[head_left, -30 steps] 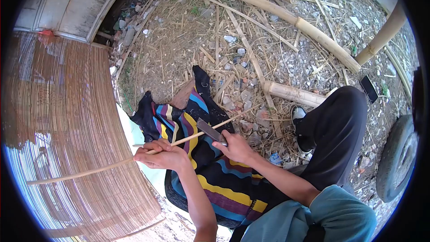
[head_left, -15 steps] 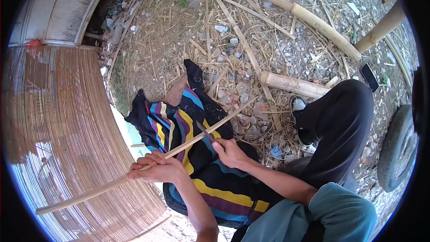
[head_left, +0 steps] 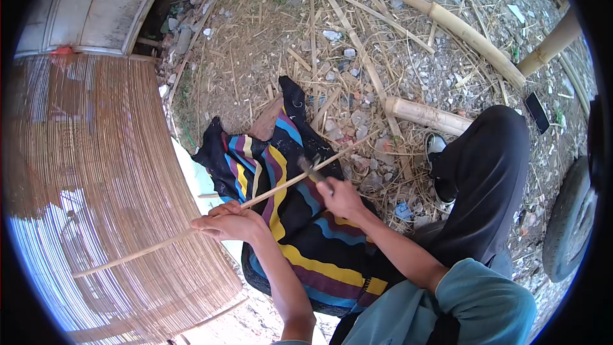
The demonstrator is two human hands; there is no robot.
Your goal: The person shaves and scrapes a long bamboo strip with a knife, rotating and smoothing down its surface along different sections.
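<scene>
A long, thin bamboo strip (head_left: 281, 186) slants across my lap, its lower end over the slatted bamboo screen at the left. My left hand (head_left: 228, 222) is closed around the strip near its middle. In my right hand (head_left: 343, 199) is a knife (head_left: 311, 170), its blade blurred by motion and lying across the strip's upper part; whether it touches the strip I cannot tell. Beneath both hands a striped black, yellow, blue and purple cloth (head_left: 325, 265) covers my lap. A flat brown piece of wood (head_left: 266, 119) sticks out from behind the cloth.
Thick bamboo poles (head_left: 463, 33) and a shorter bamboo piece (head_left: 424, 115) lie ahead on ground strewn with shavings and rubble. A slatted bamboo screen (head_left: 121, 172) fills the left. At right are a phone (head_left: 537, 113) and a tyre (head_left: 568, 223).
The knife has moved a little up the strip, away from my left hand, and is now blurred. The strip has turned slightly in my grip. The whole view has shifted somewhat.
</scene>
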